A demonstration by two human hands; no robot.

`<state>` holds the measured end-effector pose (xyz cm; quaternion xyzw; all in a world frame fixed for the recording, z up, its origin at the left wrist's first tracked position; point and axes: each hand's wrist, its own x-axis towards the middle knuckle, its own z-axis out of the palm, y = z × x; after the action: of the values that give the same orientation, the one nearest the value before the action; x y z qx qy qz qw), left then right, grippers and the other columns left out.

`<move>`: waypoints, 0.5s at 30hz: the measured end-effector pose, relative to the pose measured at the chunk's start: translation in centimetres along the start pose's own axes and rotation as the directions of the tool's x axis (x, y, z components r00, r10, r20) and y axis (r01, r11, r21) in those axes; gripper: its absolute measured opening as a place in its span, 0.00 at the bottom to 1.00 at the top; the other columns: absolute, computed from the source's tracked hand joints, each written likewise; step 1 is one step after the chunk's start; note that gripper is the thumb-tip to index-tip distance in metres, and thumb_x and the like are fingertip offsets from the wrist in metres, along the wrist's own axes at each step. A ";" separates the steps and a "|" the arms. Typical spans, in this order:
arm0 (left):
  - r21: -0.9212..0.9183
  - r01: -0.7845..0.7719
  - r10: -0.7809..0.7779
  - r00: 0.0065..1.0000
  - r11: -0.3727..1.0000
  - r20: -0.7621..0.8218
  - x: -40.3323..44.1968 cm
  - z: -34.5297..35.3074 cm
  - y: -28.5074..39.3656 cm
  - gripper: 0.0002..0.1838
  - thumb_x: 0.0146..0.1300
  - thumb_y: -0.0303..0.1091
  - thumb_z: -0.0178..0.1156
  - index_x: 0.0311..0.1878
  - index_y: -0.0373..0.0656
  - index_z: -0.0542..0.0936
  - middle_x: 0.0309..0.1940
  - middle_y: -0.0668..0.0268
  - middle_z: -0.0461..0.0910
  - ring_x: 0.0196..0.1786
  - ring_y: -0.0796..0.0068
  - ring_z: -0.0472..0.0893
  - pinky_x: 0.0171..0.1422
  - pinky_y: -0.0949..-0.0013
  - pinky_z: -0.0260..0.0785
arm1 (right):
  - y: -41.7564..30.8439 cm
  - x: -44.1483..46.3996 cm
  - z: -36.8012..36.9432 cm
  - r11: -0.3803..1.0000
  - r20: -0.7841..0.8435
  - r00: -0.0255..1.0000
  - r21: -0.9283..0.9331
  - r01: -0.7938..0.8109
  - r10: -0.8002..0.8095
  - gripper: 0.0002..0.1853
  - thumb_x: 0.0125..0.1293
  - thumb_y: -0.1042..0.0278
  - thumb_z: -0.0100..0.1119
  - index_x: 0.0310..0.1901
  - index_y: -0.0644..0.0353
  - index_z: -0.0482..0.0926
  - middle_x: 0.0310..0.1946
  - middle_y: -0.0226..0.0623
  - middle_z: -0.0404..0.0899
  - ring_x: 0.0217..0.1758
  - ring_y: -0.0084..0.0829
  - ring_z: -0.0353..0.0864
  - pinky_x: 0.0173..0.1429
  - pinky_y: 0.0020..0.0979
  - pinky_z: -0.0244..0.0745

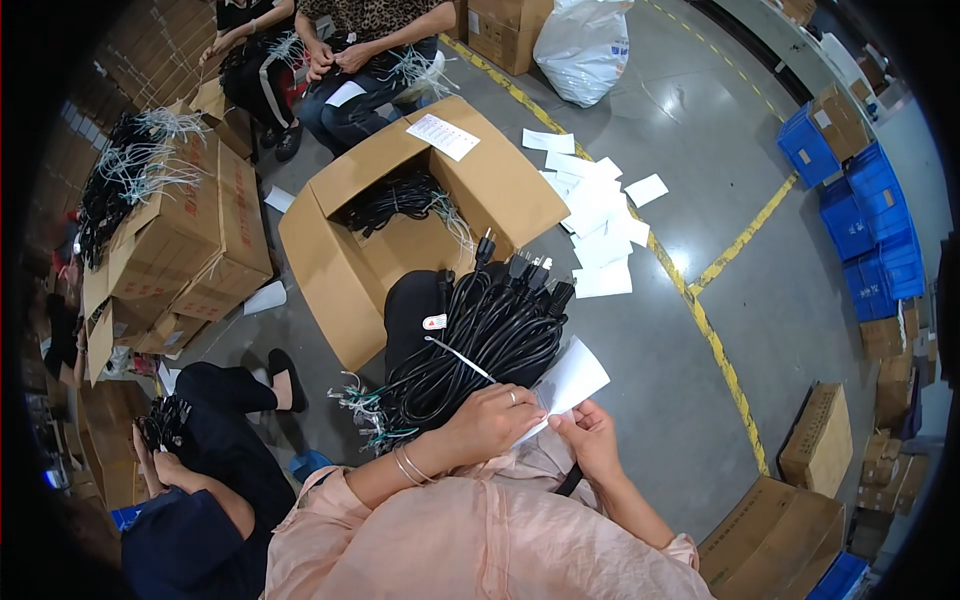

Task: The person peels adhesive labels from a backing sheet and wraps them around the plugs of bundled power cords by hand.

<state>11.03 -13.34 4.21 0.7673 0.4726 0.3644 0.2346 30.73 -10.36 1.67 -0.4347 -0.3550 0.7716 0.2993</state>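
A large bundle of black power cords [480,330] lies across my lap, with plugs at the far end and bare green and white wire ends at the near left. Over the bundle, my left hand [490,424] is closed, its fingertips pinching a white paper sheet [578,374]. A thin white strip [458,355] reaches from beside that hand over the cords; whether the hand grips it I cannot tell. My right hand [588,436] pinches the sheet's lower edge between thumb and fingers. The sheet is slightly curled and tilted up.
An open cardboard box [350,290] with black cords inside stands ahead. Loose paper sheets [600,220] lie on the floor to its right. Stacked boxes [200,230] with cords stand left. Seated people work ahead and at left. Blue bins [880,190] line the right side.
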 end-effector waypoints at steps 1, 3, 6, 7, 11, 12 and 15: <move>0.000 0.000 0.000 1.000 1.000 -0.001 -0.1 0.1 0.0 0.07 0.57 0.29 0.62 0.37 0.38 0.81 0.36 0.60 0.79 0.37 0.63 0.80 0.41 0.66 0.74 | -0.1 0.0 0.0 1.000 0.000 1.000 -0.001 -0.001 0.001 0.12 0.60 0.81 0.60 0.46 0.66 0.76 0.39 0.34 0.82 0.39 0.18 0.78 0.45 0.20 0.72; 0.039 -0.017 0.018 1.000 0.999 -0.023 -0.2 0.3 0.0 0.07 0.56 0.29 0.61 0.37 0.38 0.81 0.36 0.61 0.79 0.38 0.64 0.80 0.41 0.66 0.74 | -0.2 -0.2 0.1 1.000 -0.013 1.000 -0.007 -0.013 0.013 0.12 0.60 0.82 0.59 0.47 0.67 0.76 0.39 0.34 0.82 0.40 0.18 0.78 0.46 0.20 0.72; 0.057 -0.032 0.034 0.999 0.998 -0.026 -0.1 0.1 0.1 0.06 0.56 0.28 0.61 0.36 0.38 0.81 0.36 0.61 0.79 0.37 0.65 0.80 0.41 0.66 0.74 | -0.2 -0.2 0.3 1.000 -0.032 0.999 0.005 -0.001 0.001 0.12 0.60 0.81 0.59 0.46 0.66 0.76 0.38 0.36 0.82 0.38 0.21 0.79 0.45 0.21 0.73; 0.057 -0.032 0.034 0.999 0.998 -0.026 -0.1 0.1 0.1 0.06 0.56 0.28 0.61 0.36 0.38 0.81 0.36 0.61 0.79 0.37 0.65 0.80 0.41 0.66 0.74 | -0.3 -0.2 0.4 1.000 -0.032 0.999 0.006 0.000 0.001 0.12 0.60 0.81 0.59 0.46 0.66 0.76 0.38 0.36 0.82 0.38 0.21 0.79 0.45 0.21 0.73; 0.042 0.004 -0.003 0.999 0.999 -0.042 -0.1 0.4 0.2 0.05 0.54 0.25 0.61 0.35 0.37 0.79 0.36 0.59 0.79 0.34 0.64 0.80 0.38 0.66 0.74 | -0.4 -0.2 0.4 1.000 -0.027 1.000 -0.013 -0.009 0.009 0.13 0.59 0.82 0.59 0.46 0.67 0.76 0.39 0.36 0.82 0.40 0.21 0.79 0.47 0.22 0.73; 0.016 0.056 -0.055 0.998 0.998 -0.038 -0.2 0.4 0.2 0.04 0.54 0.24 0.61 0.34 0.37 0.79 0.36 0.59 0.79 0.33 0.64 0.81 0.37 0.66 0.74 | -0.3 -0.1 0.3 1.000 -0.021 1.000 -0.018 -0.009 0.009 0.14 0.59 0.83 0.59 0.48 0.68 0.75 0.41 0.36 0.81 0.43 0.21 0.78 0.49 0.22 0.73; -0.049 0.230 -0.235 0.965 0.972 -0.121 -0.2 -0.1 0.4 0.04 0.54 0.22 0.59 0.34 0.36 0.77 0.35 0.57 0.79 0.33 0.64 0.81 0.36 0.68 0.74 | 0.6 -0.1 -0.5 0.995 -0.106 0.993 -0.083 -0.053 0.044 0.13 0.58 0.82 0.60 0.46 0.68 0.76 0.41 0.37 0.81 0.43 0.22 0.79 0.50 0.23 0.72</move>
<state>11.09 -13.70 4.44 0.6781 0.5669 0.3899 0.2586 31.14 -10.60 1.06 -0.4954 -0.3609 0.7390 0.2795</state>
